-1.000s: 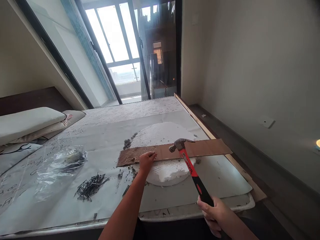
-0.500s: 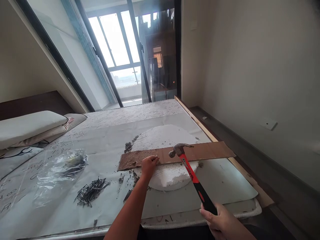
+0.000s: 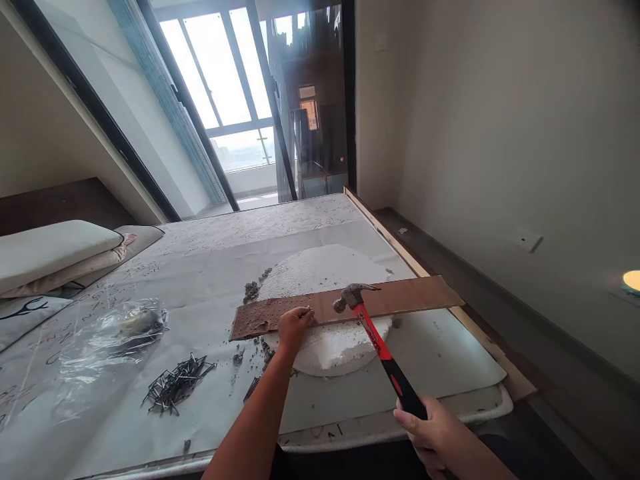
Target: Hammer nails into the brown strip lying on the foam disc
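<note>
Around the work, a loose pile of dark nails (image 3: pixel 179 385) lies on the pale sheet (image 3: pixel 215 280) that covers much of the bed (image 3: pixel 300 212). Beside the pile is a crumpled clear plastic bag (image 3: pixel 95 353) with something dark inside, and pillows (image 3: pixel 60 248) are stacked at the far left. Grey crumbs (image 3: pixel 251 291) are scattered near the board's left end, and a few more nails (image 3: pixel 251 388) sit beside the left forearm, which partly covers that area. A glass door (image 3: pixel 320 73) and a bluish curtain (image 3: pixel 165 93) stand beyond the bed.

The red part of the hammer (image 3: pixel 374 333) carries dark lettering, too small to read; letter-like marks are printed across the bed cover.

The brown board (image 3: pixel 410 297) is long, flat and narrow, its left end pitted with many small holes. It lies across a white disc (image 3: pixel 325 267) with a rough, grainy top, its right end reaching the wooden bed edge (image 3: pixel 390 239).

The left hand (image 3: pixel 294 328) rests at the board's near edge, fingertips pinching what looks like a nail (image 3: pixel 308 309), though it is very small here. The right hand (image 3: pixel 425 427) has its grip closed round the hammer's black handle, the steel claw head over the board.
</note>
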A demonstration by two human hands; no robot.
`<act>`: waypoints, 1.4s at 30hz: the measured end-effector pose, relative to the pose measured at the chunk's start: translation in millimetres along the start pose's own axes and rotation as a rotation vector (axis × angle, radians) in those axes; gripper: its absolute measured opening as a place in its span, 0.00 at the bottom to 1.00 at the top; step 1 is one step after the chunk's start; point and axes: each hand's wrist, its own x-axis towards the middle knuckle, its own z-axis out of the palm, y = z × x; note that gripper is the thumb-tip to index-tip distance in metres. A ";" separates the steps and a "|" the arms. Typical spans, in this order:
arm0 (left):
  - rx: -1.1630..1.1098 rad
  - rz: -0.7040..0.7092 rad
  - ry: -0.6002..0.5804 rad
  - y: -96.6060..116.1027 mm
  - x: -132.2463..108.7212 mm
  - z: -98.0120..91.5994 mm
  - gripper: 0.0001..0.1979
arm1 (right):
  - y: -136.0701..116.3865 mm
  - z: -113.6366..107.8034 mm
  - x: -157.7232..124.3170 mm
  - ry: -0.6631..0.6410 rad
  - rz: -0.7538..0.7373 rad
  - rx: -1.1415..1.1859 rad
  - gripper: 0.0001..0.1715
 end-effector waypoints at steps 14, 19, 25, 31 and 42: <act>0.184 0.040 0.053 -0.6 2.9 8.1 0.12 | 3.6 0.3 -1.4 0.009 0.014 -0.009 0.29; 0.249 0.046 0.046 2.6 -0.6 9.7 0.10 | 3.3 0.1 -4.2 0.017 0.024 -0.018 0.29; 0.263 0.067 0.034 1.0 -5.1 9.7 0.13 | 2.2 1.7 -4.1 -0.006 0.035 -0.069 0.30; 0.237 0.046 0.015 -5.2 -7.2 7.5 0.12 | -8.0 6.5 -7.8 0.020 -0.012 -0.224 0.27; 0.242 0.016 -0.002 -7.4 -11.7 4.0 0.12 | -100.7 19.8 -25.2 0.080 -0.056 -0.566 0.14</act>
